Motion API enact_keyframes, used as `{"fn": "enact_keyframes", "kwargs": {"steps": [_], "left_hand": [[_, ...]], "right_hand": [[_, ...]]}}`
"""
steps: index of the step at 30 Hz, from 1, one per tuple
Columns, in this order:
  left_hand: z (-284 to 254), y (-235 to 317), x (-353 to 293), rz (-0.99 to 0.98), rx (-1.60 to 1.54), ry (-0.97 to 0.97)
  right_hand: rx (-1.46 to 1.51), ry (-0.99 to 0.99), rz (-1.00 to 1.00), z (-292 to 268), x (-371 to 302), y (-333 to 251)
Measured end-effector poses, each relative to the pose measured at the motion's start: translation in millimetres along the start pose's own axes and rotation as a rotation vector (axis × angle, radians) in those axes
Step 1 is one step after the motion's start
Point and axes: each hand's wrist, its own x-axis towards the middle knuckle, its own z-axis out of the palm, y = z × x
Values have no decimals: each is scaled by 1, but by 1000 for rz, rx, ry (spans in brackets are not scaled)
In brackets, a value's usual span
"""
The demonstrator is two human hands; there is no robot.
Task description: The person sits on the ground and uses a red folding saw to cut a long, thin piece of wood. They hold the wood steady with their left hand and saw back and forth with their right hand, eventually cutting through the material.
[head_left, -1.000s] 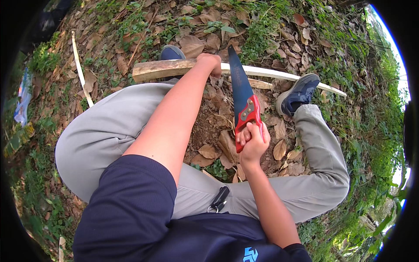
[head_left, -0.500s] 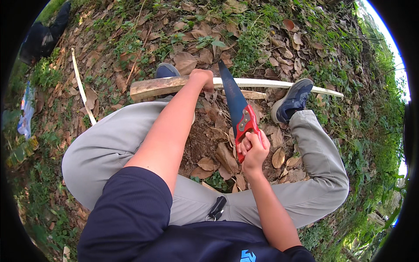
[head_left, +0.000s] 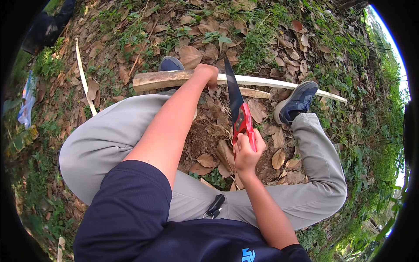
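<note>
My left hand (head_left: 207, 74) is closed round a long piece of wood (head_left: 159, 81), thick and barked at its left end and tapering to a pale strip on the right. The fingers' far side is hidden. In my right hand (head_left: 248, 150) is the red handle of a handsaw (head_left: 236, 96). Its dark blade points away from me and crosses the pale part of the wood just right of my left hand. Whether the teeth touch the wood I cannot tell. The strip's right part passes by my right shoe (head_left: 299, 101).
Another short pale wood piece (head_left: 255, 93) lies just behind the held wood. A thin pale stick (head_left: 83, 76) rests on leafy ground at the left, near a plastic bag (head_left: 28, 102). A dark bundle (head_left: 46, 30) is at the far left. My bent legs frame the work.
The saw has turned more edge-on and its handle has shifted slightly left with my right hand. My left hand keeps its hold on the wood; the whole view has shifted a little.
</note>
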Motion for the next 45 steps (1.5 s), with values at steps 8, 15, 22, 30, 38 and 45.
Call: {"fn": "enact_keyframes", "kwargs": {"steps": [8, 15, 22, 30, 38, 45], "left_hand": [[-1, 5, -13, 10, -59, 136], [-3, 2, -13, 1, -95, 88], [0, 4, -14, 32, -57, 140], [1, -2, -16, 33, -84, 134], [-1, 1, -19, 33, -107, 123], [-6, 4, -13, 45, -72, 74]], "right_hand": [[63, 27, 19, 2, 9, -2], [172, 34, 26, -3, 26, 1], [120, 43, 20, 17, 28, 1], [210, 82, 54, 20, 41, -3], [203, 92, 25, 17, 2, 12], [132, 113, 69, 41, 72, -16]]}}
